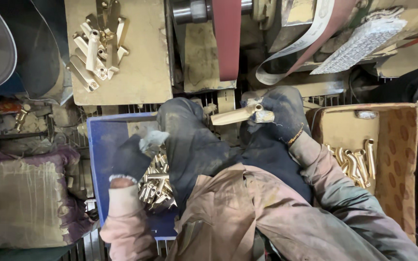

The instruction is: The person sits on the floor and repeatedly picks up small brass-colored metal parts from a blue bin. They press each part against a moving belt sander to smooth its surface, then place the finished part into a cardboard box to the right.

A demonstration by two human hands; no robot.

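Head view, right hand (279,113) gripping brass fitting (240,115), sanding belt (227,38) near

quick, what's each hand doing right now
Left hand: gloved, reaching into the blue tray of brass parts; grip cannot be told.
Right hand: closed on a brass fitting.

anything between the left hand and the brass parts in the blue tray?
Nothing visible. The gloved left hand hovers right over the pile of brass parts in the blue tray, at the pile's left edge. The dark-clad knee sits to the right, not between them. The right hand holds a separate brass piece.
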